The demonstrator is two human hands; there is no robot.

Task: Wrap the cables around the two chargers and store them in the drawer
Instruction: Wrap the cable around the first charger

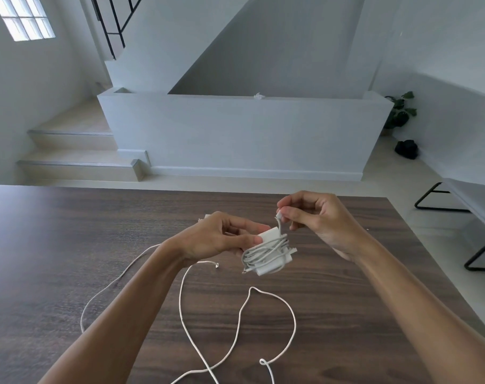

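Note:
A white charger with its cable coiled around it hangs above the dark wooden table, held at its left side by my left hand. My right hand pinches the short free end of that cable just above the charger. A second white cable lies loose in wide loops on the table in front of me. A small white piece, perhaps the second charger, peeks out behind my left hand. No drawer is in view.
The table's far edge runs across the middle of the view and its right edge slants down to the right. A bench with black metal legs stands to the right. Stairs, a low white wall, a plant and a black bag are beyond.

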